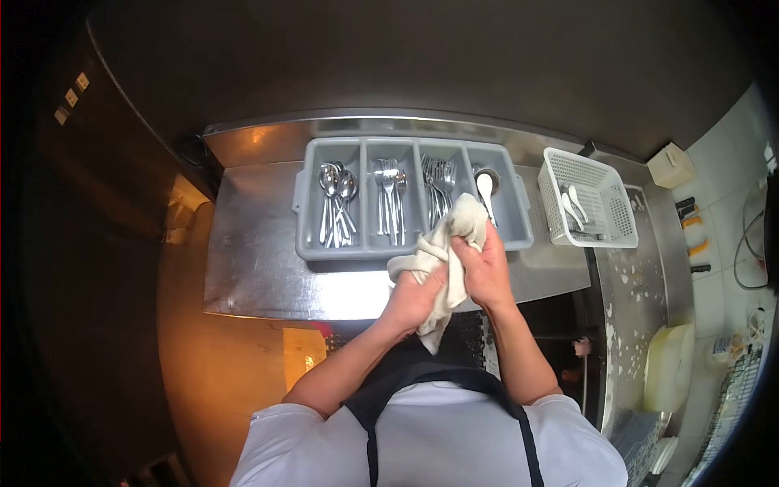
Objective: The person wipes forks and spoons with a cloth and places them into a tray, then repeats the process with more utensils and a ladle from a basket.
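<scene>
Both of my hands hold a crumpled white cloth (442, 247) over the front edge of a steel counter (251, 252). My left hand (414, 296) grips its lower part from below. My right hand (484, 264) closes around its upper part, near the right end of a grey cutlery tray (302, 199). Whether a piece of cutlery is wrapped inside the cloth is hidden. The tray's compartments hold spoons (337, 199), forks (389, 199), more forks (438, 191) and a white spoon (485, 191).
A white plastic basket (621, 203) with a few white spoons stands right of the tray. A wet steel surface (641, 300) runs down the right side, with a white container (669, 365) on it. Dark wall behind the counter; a dark cabinet stands at left.
</scene>
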`<state>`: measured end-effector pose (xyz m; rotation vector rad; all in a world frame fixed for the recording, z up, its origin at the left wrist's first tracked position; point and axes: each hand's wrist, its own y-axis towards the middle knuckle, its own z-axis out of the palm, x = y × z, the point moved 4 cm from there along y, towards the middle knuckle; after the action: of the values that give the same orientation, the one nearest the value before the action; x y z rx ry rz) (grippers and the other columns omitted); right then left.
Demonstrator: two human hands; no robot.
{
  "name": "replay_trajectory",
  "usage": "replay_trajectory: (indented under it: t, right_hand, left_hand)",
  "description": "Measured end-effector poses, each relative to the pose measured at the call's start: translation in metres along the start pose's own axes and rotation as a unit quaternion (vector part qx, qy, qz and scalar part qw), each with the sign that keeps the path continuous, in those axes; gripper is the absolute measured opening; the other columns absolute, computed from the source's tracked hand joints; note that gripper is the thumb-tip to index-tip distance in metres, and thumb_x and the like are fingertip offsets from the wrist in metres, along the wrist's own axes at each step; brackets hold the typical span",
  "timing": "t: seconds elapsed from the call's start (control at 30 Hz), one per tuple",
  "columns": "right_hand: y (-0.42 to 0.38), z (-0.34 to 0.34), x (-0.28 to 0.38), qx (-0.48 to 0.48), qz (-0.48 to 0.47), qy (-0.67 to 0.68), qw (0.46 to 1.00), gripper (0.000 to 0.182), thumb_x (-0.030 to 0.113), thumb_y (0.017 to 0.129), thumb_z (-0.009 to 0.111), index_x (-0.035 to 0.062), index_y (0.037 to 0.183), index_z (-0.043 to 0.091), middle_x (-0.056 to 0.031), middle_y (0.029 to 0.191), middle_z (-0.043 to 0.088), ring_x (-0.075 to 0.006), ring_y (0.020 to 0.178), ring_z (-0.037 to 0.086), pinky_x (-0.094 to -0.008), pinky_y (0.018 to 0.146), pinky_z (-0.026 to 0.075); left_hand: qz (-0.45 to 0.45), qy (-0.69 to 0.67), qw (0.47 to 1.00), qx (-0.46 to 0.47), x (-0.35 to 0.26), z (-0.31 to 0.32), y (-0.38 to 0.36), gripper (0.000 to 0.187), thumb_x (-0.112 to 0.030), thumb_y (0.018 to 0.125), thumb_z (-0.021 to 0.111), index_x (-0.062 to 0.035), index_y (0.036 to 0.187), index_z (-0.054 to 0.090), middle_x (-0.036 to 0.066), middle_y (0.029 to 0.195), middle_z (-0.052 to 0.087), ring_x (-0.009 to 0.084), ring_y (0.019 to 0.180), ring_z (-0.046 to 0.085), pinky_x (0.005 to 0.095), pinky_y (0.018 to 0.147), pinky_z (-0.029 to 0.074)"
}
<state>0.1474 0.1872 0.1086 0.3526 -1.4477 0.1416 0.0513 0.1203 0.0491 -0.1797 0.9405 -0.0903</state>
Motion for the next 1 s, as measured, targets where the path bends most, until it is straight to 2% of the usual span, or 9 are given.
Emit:
replay_trajectory:
  t: [0.1, 0.13, 0.23, 0.47, 0.53, 0.63, 0.7, 0.8, 1.0]
  right_hand:
    - [0.003, -0.02, -0.011, -0.078, -0.041, -0.02, 0.996, 0.028, 0.0, 0.087, 0.057, -0.0008, 0.115, 0.054, -0.0043, 0.103, 0.062, -0.0114, 0.094, 0.057, -0.0247, 0.082, 0.044]
    - [0.002, -0.027, -0.003, -0.118, -0.093, -0.124, 0.981, 0.022, 0.001, 0.087, 0.058, -0.0017, 0.108, 0.056, -0.0057, 0.099, 0.063, -0.0122, 0.091, 0.058, -0.025, 0.079, 0.045]
    - [-0.005, -0.037, 0.005, -0.16, -0.087, -0.216, 0.959, 0.02, 0.001, 0.086, 0.059, -0.0024, 0.105, 0.057, -0.0065, 0.096, 0.063, -0.0134, 0.09, 0.058, -0.0262, 0.078, 0.046]
    - [-0.017, -0.069, -0.035, -0.09, -0.038, -0.166, 0.981, 0.034, 0.007, 0.083, 0.064, -0.0017, 0.113, 0.05, -0.0104, 0.095, 0.063, -0.0183, 0.087, 0.059, -0.0325, 0.079, 0.047]
    - [-0.017, -0.089, -0.036, -0.061, -0.002, -0.231, 0.971, 0.031, 0.01, 0.085, 0.063, -0.0014, 0.111, 0.052, -0.0118, 0.095, 0.063, -0.0208, 0.087, 0.06, -0.0345, 0.079, 0.047]
    - [-0.018, -0.127, -0.038, -0.193, -0.048, -0.278, 0.94, 0.027, 0.013, 0.088, 0.06, -0.0021, 0.11, 0.053, -0.013, 0.098, 0.063, -0.0214, 0.088, 0.06, -0.0349, 0.08, 0.047]
    - [-0.012, -0.17, -0.046, -0.333, -0.002, -0.153, 0.931, 0.027, 0.017, 0.094, 0.053, -0.0027, 0.111, 0.05, -0.0135, 0.102, 0.061, -0.0205, 0.091, 0.057, -0.0338, 0.081, 0.046]
    - [-0.011, -0.191, -0.048, -0.26, 0.005, -0.13, 0.957, 0.03, 0.02, 0.094, 0.055, -0.0018, 0.114, 0.049, -0.0124, 0.101, 0.06, -0.0201, 0.091, 0.057, -0.0332, 0.082, 0.045]
    - [-0.03, -0.213, -0.067, -0.114, 0.019, -0.266, 0.957, 0.034, 0.021, 0.089, 0.061, -0.0015, 0.113, 0.054, -0.0126, 0.103, 0.062, -0.0205, 0.093, 0.058, -0.0332, 0.083, 0.045]
  left_hand:
    - [0.074, 0.072, 0.994, 0.044, 0.002, 0.018, -0.015, 0.03, -0.015, 0.097, 0.049, 0.0007, 0.122, 0.05, 0.005, 0.103, 0.06, 0.0128, 0.087, 0.059, 0.0261, 0.078, 0.048]
    - [0.093, 0.161, 0.981, 0.059, 0.004, 0.015, -0.016, 0.028, -0.014, 0.097, 0.047, 0.0009, 0.12, 0.051, 0.004, 0.1, 0.059, 0.0128, 0.09, 0.057, 0.0267, 0.08, 0.046]
    - [0.029, 0.219, 0.974, 0.06, 0.018, 0.014, -0.011, 0.033, -0.02, 0.095, 0.051, 0.0032, 0.118, 0.053, 0.011, 0.104, 0.062, 0.0185, 0.095, 0.058, 0.0324, 0.085, 0.045]
    - [0.06, 0.289, 0.955, -0.025, 0.049, 0.026, -0.001, 0.033, -0.019, 0.095, 0.051, 0.0021, 0.12, 0.051, 0.01, 0.1, 0.062, 0.0162, 0.09, 0.057, 0.0309, 0.081, 0.046]
    - [0.032, 0.272, 0.962, 0.015, 0.061, 0.033, -0.004, 0.031, -0.02, 0.095, 0.051, 0.0014, 0.117, 0.053, 0.009, 0.098, 0.062, 0.0159, 0.088, 0.058, 0.0313, 0.078, 0.047]
    - [-0.082, 0.142, 0.986, 0.005, 0.072, 0.049, -0.004, 0.025, -0.018, 0.095, 0.051, -0.0002, 0.111, 0.055, 0.007, 0.095, 0.062, 0.0151, 0.084, 0.06, 0.0306, 0.074, 0.049]
    - [-0.118, 0.055, 0.991, -0.022, 0.08, 0.059, 0.007, 0.021, -0.017, 0.095, 0.051, -0.0011, 0.108, 0.056, 0.007, 0.094, 0.062, 0.0148, 0.083, 0.061, 0.03, 0.072, 0.05]
    - [-0.096, -0.06, 0.994, -0.006, 0.092, 0.075, 0.054, 0.02, -0.012, 0.093, 0.053, -0.0003, 0.108, 0.056, 0.009, 0.095, 0.063, 0.0175, 0.083, 0.063, 0.0324, 0.073, 0.053]
    - [-0.145, -0.222, 0.963, 0.038, 0.077, 0.102, 0.11, 0.034, -0.03, 0.096, 0.048, -0.0008, 0.113, 0.054, 0.014, 0.104, 0.063, 0.0269, 0.094, 0.063, 0.0405, 0.087, 0.051]
